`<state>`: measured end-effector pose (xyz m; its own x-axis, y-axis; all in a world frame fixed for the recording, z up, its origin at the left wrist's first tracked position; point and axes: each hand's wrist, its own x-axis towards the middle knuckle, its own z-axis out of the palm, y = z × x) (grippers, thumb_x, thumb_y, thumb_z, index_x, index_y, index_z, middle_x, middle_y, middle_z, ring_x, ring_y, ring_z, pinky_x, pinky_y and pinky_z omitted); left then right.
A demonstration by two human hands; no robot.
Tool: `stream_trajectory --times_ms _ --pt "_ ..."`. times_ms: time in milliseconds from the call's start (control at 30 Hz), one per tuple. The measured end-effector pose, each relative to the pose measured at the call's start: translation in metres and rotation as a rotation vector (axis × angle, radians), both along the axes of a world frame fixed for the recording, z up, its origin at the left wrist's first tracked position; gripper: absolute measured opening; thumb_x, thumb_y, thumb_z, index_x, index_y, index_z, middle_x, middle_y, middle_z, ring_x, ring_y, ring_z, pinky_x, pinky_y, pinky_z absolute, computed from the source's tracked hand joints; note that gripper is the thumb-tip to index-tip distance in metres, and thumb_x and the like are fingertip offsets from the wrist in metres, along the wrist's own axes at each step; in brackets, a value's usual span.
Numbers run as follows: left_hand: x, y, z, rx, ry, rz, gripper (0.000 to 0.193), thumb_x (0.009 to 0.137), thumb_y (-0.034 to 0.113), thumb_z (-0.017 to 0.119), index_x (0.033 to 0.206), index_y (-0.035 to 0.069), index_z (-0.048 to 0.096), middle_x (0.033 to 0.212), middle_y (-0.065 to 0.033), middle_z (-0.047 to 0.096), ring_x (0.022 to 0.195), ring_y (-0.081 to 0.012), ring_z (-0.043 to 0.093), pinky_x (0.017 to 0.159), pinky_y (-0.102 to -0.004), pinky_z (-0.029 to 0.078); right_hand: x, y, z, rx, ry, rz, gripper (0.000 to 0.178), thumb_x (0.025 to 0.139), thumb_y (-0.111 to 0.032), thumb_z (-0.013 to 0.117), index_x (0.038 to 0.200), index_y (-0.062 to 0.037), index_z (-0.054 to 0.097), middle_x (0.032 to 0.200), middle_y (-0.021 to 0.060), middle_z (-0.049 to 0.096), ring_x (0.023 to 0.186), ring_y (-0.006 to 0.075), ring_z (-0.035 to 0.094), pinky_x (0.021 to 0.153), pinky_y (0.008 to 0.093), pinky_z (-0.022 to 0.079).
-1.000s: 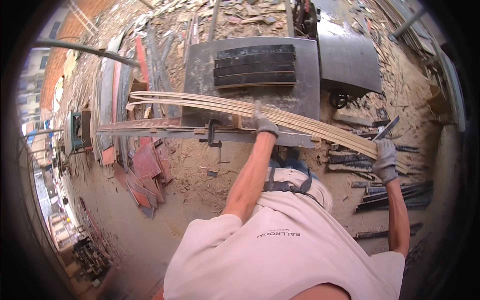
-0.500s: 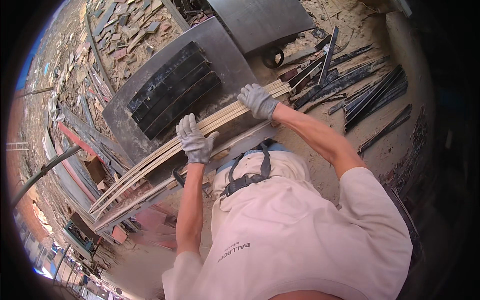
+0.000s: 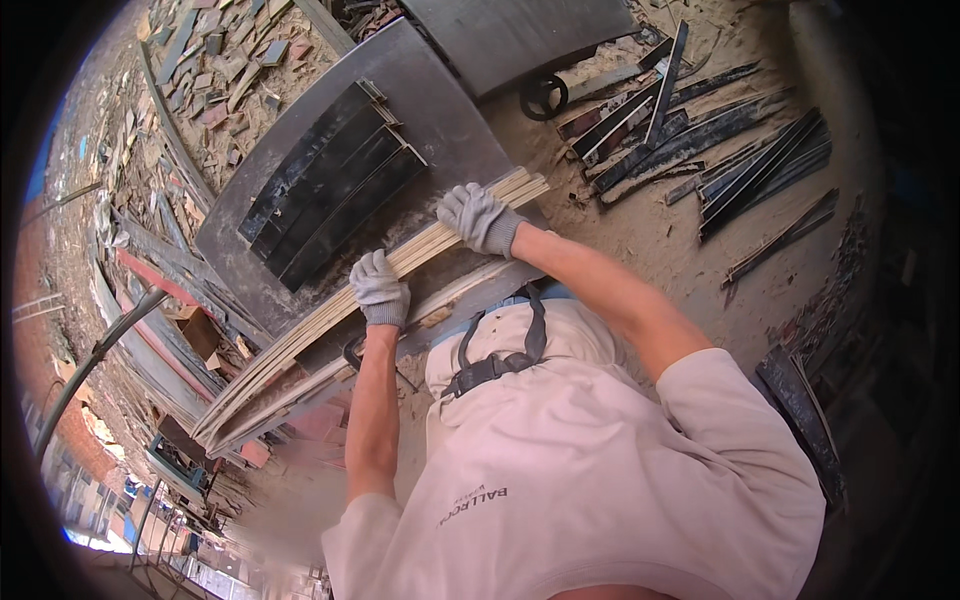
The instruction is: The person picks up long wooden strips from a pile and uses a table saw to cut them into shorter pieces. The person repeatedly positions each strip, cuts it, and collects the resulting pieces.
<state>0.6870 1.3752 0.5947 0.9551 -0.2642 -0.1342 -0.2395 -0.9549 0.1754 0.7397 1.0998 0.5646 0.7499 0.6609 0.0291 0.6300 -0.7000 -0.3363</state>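
"Head view, please: what is in the middle?"

"A bundle of long, thin, pale strips (image 3: 425, 250), slanting from lower left to upper right along the near side of a grey metal table (image 3: 455, 130). Their left ends reach past the table's edge and look uneven."

"And the grip?"

"Two gloved hands grasp the strips. The left hand (image 3: 380, 290) curls over them near mid-length; the right hand (image 3: 478, 220) closes over them nearer the upper-right end. The undersides are hidden, so I cannot tell how far the thumbs wrap."

"What could go wrong?"

"Splaying, I think. I see no tie around the strips, and nothing grips the long left stretch; a slackened hold could let single ones slide out of line. That end might also snag on the rail (image 3: 465, 285) beside it."

"And further out?"

"Black boards (image 3: 330, 190) lie side by side on the table, just beyond the strips; a push that way could knock them askew. A dark clamp (image 3: 352, 352) near the left hand could catch that wrist. To the right, dark scrap (image 3: 765, 175) litters the sandy floor (image 3: 640, 240), a tripping risk underfoot."
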Motion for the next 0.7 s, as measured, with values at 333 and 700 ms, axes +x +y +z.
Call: stream_trajectory --times_ms 333,700 --pt "-0.005 -0.005 -0.007 0.050 -0.069 0.009 0.081 0.060 0.015 0.084 0.132 0.006 0.049 0.116 -0.0160 0.057 0.109 -0.0371 0.056 0.098 -0.0517 0.045 0.005 -0.004 -0.001 0.010 -0.024 0.048 0.028 0.086 -0.023 0.057 0.107 -0.0060 0.064 0.106 0.0115 0.063 0.101 0.0276 0.060 0.088 0.0417 0.046" --pt "-0.012 -0.002 -0.027 0.071 -0.182 0.006 0.080 0.059 0.021 0.088 0.129 0.007 0.052 0.112 -0.0139 0.059 0.104 -0.0355 0.058 0.093 -0.0506 0.045 -0.002 -0.002 -0.003 -0.072 -0.110 0.028 0.029 0.084 -0.024 0.059 0.106 -0.0066 0.065 0.104 0.0119 0.063 0.100 0.0268 0.059 0.088 0.0412 0.045"
